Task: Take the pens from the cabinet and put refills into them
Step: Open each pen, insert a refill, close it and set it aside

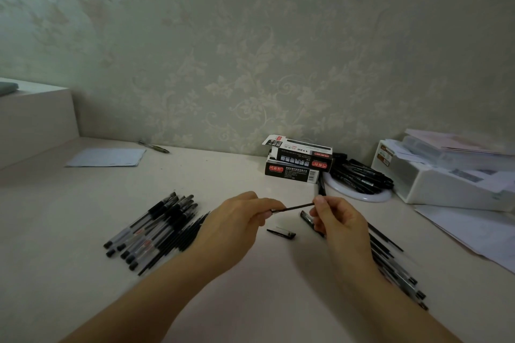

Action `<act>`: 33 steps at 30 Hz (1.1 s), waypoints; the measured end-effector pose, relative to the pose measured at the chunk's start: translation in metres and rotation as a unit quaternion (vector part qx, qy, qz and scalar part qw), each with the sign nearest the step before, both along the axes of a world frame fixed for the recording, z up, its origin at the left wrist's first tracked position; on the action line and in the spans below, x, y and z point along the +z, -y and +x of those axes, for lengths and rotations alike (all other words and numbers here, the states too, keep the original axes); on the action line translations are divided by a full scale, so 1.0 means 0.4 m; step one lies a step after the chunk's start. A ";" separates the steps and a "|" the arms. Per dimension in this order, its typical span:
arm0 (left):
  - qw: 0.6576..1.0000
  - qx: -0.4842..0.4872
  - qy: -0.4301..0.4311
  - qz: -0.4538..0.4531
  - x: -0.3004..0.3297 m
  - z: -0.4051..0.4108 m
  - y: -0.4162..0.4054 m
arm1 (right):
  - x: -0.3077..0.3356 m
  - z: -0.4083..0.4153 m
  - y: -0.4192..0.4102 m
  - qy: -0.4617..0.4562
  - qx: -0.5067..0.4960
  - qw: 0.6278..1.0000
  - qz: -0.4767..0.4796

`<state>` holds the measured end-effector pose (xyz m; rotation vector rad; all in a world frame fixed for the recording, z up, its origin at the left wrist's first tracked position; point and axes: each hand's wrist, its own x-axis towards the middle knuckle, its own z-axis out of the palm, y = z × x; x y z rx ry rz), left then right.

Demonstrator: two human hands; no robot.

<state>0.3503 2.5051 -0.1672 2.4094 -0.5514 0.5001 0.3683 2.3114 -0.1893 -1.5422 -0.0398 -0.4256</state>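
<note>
Desk (250, 273): pens (156, 228), boxes (299, 160), papers (107, 157).

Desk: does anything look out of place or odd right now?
One pen cap lies loose on the desk between the hands, apart from both pen piles. The top box sits askew with its flap open. Nothing spilled or broken.

Room corner, dim flat light, bench against papered wall.

Wall (278, 50): pale grey-green paper with a raised floral scroll pattern, filling the upper half of the view. Bench (223, 175): smooth cream-white top, running wall to wall across the view. Left: a raised white ledge (33, 111) stepping up from the bench, a grey-green edge of something showing on top at the far left. Light is soft and even, with faint shadows on the bench; its source is out of view.
</note>
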 end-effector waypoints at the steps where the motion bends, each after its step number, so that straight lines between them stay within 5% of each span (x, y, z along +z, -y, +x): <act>1: 1.000 0.003 -0.002 0.003 0.000 0.000 0.001 | -0.002 0.000 -0.002 0.001 -0.002 1.000 0.001; 10: 0.998 0.042 -0.030 -0.031 -0.006 0.026 -0.028 | 0.021 0.014 0.055 -0.018 -0.028 0.989 0.143; 14: 0.997 0.049 -0.018 -0.050 -0.018 0.021 -0.017 | 0.017 -0.003 0.033 0.021 -0.014 0.992 -0.121; 20: 0.997 0.055 -0.022 -0.048 -0.024 0.027 -0.019 | 0.014 -0.026 -0.013 0.106 0.088 0.905 -0.402; 28: 0.998 0.049 -0.022 -0.039 -0.031 0.023 -0.014 | 0.001 -0.032 -0.013 0.078 0.138 0.869 -0.469; 33: 0.998 0.043 -0.009 -0.050 -0.028 0.018 -0.011 | 0.010 -0.037 -0.018 0.057 0.095 0.902 -0.417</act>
